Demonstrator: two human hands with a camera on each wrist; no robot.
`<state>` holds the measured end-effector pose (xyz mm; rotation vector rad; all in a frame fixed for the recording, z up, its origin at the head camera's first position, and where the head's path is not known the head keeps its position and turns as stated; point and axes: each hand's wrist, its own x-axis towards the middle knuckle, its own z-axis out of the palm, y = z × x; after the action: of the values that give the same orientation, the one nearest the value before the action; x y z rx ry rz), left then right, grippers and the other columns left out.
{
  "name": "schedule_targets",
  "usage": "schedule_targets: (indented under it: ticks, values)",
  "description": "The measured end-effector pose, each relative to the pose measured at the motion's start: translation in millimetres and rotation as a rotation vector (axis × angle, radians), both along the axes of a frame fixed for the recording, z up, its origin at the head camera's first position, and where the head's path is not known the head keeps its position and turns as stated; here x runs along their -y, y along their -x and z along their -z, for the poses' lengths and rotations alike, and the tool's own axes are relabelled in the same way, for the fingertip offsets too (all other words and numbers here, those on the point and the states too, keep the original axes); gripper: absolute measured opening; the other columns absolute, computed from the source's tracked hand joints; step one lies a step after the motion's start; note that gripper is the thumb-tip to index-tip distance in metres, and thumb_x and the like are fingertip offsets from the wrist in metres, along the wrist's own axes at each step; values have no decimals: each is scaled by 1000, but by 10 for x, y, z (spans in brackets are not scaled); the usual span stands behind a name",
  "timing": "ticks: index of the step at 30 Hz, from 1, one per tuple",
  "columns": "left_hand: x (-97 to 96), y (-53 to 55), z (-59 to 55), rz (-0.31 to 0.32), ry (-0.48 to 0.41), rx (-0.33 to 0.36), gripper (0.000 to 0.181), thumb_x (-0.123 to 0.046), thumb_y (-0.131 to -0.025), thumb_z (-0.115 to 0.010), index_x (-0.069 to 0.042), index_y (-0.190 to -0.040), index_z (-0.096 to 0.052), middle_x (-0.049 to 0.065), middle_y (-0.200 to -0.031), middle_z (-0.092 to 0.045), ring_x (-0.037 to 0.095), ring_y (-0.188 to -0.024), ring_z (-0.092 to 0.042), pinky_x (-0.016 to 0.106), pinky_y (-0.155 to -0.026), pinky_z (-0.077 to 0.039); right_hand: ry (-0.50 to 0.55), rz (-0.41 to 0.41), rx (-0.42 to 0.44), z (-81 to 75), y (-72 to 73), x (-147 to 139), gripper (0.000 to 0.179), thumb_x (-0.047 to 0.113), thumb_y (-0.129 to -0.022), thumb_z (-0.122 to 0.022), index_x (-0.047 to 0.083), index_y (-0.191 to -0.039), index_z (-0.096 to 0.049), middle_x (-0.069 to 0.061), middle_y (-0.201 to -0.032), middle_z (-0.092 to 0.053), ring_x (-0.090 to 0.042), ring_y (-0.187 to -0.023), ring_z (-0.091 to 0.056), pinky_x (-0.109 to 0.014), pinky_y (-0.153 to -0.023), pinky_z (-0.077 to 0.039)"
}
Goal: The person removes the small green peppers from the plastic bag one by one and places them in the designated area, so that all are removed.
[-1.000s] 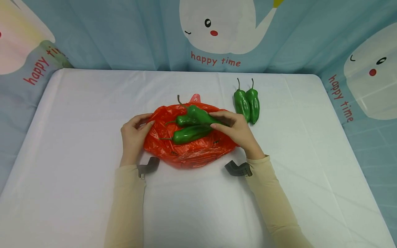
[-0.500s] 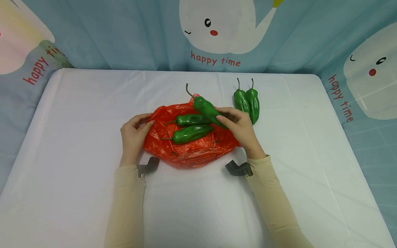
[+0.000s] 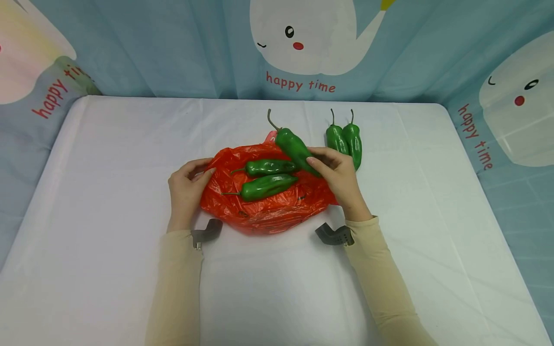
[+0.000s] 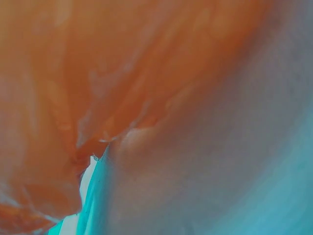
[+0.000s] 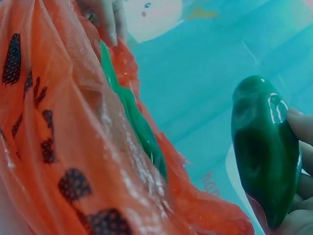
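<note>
A crumpled red plastic bag (image 3: 264, 218) lies on the white table, with two long green peppers, one (image 3: 269, 167) behind the other (image 3: 261, 189), in its opening. At its left edge my left hand (image 3: 186, 192) pinches the plastic between thumb and fingers; the left wrist view is mostly blurred bag (image 4: 98, 58). Over the bag's right side, my right hand (image 3: 342, 180) pinches a third green pepper (image 3: 292, 144) by its lower end, stem pointing away. In the right wrist view that pepper (image 5: 264, 147) hangs apart from the bag (image 5: 73, 122), which bears black print.
Two more green peppers, one (image 3: 336, 138) beside the other (image 3: 354, 139), lie side by side at the back right, just beyond my right hand. A blue curtain (image 3: 195, 48) with whale pictures stands behind the table (image 3: 108, 240).
My right hand has shifted slightly right and away, carrying the pepper off the other two. The left hand and the bag stay nearly still.
</note>
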<state>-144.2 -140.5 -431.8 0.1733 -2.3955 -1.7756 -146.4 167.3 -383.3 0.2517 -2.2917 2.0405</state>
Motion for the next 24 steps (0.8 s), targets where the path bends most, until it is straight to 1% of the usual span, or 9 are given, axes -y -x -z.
schedule_targets:
  ticks: [4, 7, 9, 15, 17, 20, 24]
  values:
    - [1, 1, 2, -2, 3, 6, 28, -11, -88, -67, -3, -115, -67, 14, -111, -66, 21, -99, -66, 21, -85, -51, -18, 42, -11, 0, 8, -8, 25, 4, -91, -61, -10, -111, -64, -1, -100, -67, -15, -88, -60, -23, -77, -52]
    - [1, 0, 3, -3, -2, 7, 28, -11, -88, -67, -2, -115, -67, 14, -111, -66, 21, -99, -66, 21, -85, -51, -8, 68, -22, 4, 12, -11, 25, 3, -91, -60, -11, -112, -63, 8, -94, -66, -13, -86, -59, -22, -76, -51]
    - [0, -1, 4, -2, -8, 9, 28, -11, -88, -67, -2, -115, -67, 14, -111, -66, 21, -98, -66, 21, -85, -52, 6, 79, -34, 10, 17, -13, 25, 2, -91, -60, -11, -112, -63, 7, -95, -67, -14, -87, -60, -22, -77, -51]
    - [0, -1, 5, 4, -20, 15, 29, -12, -88, -67, -3, -115, -67, 14, -112, -65, 20, -99, -66, 22, -85, -52, 50, 123, -48, 30, 32, -31, 23, 4, -90, -63, -5, -110, -66, -8, -104, -67, -17, -94, -62, -26, -83, -52]
    - [1, -1, 6, 3, -16, 16, 29, -12, -88, -67, -3, -116, -67, 14, -112, -65, 21, -99, -66, 22, -85, -52, 62, 136, -46, 30, 36, -37, 23, 4, -89, -63, -4, -111, -66, -11, -106, -66, -18, -96, -62, -27, -85, -52]
    - [1, 0, 9, 3, -10, 17, 29, -13, -88, -67, -4, -116, -67, 14, -112, -65, 21, -99, -66, 22, -85, -52, 57, 150, -45, 24, 38, -48, 25, 4, -89, -64, -5, -112, -65, -11, -109, -65, -18, -99, -62, -28, -88, -52]
    - [2, 0, 11, 2, -5, 17, 29, -13, -88, -67, -4, -116, -67, 13, -111, -65, 20, -99, -66, 22, -85, -52, 54, 171, -45, 13, 42, -59, 28, 3, -88, -64, -7, -115, -63, -6, -108, -65, -18, -100, -62, -29, -89, -52]
